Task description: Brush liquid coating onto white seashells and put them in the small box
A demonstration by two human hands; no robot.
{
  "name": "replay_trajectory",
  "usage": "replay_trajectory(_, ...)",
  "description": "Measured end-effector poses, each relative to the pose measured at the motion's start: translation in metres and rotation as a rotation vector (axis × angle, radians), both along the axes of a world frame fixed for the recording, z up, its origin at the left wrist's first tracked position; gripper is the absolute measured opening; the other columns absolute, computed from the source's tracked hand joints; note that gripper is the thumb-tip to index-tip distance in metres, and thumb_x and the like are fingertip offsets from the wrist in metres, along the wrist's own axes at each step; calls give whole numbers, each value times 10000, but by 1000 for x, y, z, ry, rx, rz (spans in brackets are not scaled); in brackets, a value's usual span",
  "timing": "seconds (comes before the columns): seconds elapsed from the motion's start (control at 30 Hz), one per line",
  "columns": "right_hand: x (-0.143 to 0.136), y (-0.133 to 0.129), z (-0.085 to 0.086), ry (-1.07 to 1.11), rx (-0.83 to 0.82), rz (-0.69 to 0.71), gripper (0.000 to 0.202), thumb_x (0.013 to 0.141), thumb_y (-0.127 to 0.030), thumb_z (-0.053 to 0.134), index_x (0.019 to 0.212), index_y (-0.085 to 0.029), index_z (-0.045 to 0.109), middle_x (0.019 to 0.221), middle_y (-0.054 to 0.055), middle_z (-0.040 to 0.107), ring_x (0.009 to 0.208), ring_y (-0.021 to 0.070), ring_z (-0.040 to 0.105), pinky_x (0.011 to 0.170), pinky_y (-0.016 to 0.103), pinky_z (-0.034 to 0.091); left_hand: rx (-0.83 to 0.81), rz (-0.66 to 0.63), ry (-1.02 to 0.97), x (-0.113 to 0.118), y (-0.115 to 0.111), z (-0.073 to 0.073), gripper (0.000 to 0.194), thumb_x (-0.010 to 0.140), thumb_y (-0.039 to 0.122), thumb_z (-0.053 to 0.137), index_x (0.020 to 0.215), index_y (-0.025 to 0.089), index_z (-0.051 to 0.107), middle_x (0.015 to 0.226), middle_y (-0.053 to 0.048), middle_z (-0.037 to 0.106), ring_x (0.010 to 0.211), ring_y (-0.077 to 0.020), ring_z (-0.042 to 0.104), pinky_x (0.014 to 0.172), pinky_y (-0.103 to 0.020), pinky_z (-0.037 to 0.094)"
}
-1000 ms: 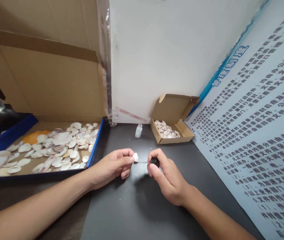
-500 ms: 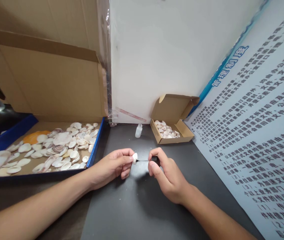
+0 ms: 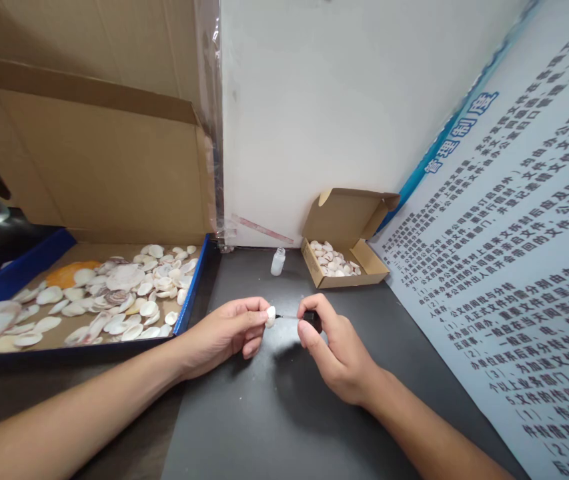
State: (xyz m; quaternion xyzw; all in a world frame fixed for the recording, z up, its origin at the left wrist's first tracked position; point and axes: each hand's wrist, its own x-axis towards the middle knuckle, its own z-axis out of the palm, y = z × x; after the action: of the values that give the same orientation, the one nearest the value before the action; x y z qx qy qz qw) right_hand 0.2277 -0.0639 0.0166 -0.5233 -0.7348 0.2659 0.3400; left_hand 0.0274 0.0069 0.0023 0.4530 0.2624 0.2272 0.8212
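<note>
Between the thumb and fingers of my left hand (image 3: 239,325) is a small white seashell (image 3: 271,316). My right hand (image 3: 333,347) pinches the black cap of a thin brush (image 3: 311,321), whose stem points left to the shell. The dark brush tip is at the shell's right side; whether it touches I cannot tell. Beyond both hands stands a small uncapped bottle (image 3: 277,262) with whitish contents, upright on the dark tabletop (image 3: 244,427).
At the left, a large blue-edged cardboard box (image 3: 191,293) lies open with many shells (image 3: 125,277) in it. A smaller open cardboard box (image 3: 347,281) with more shells is at the back right. A white wall (image 3: 314,100) and a printed board (image 3: 494,240) enclose the workspace.
The brush tip has shifted slightly upward along the shell's right side, with the right hand tilting the cap a little. My left hand and the boxes have hardly moved.
</note>
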Motion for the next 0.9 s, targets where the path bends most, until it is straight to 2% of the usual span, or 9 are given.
replay_trajectory(0.17,0,0,2,-14,4,-11,94,983,-311,398,984,-227,439,602,-70,437,520,126,428,541,259,307,3,1,9,-1,-1,2,257,788,373,703,828,163,561,604,73,386,485,-54,360,516,-213,277)
replay_trajectory(0.33,1,-1,-4,46,-2,-27,104,1000,-325,384,1016,-232,429,604,-72,427,522,130,448,531,256,308,10,-3,14,-1,0,2,247,795,369,688,818,170,543,587,80,368,485,-58,352,519,-215,280)
replay_trajectory(0.47,2,-1,-7,108,-15,6,127,1014,-348,361,1052,-235,405,643,-55,476,547,135,468,538,255,333,14,0,26,0,0,2,258,792,380,683,808,172,531,568,84,364,484,-62,349,514,-214,276)
replay_trajectory(0.63,1,-1,-5,15,-49,40,117,1007,-342,379,1048,-237,411,707,-28,579,559,136,517,552,256,362,30,0,35,0,-1,2,253,790,374,673,798,172,520,560,85,369,484,-63,344,512,-213,282)
replay_trajectory(0.9,-1,1,2,-90,-55,30,154,1013,-340,355,1079,-235,446,697,-27,634,562,146,577,571,256,388,29,-11,23,0,-1,1,222,820,350,643,799,170,515,558,86,367,487,-61,338,510,-204,284)
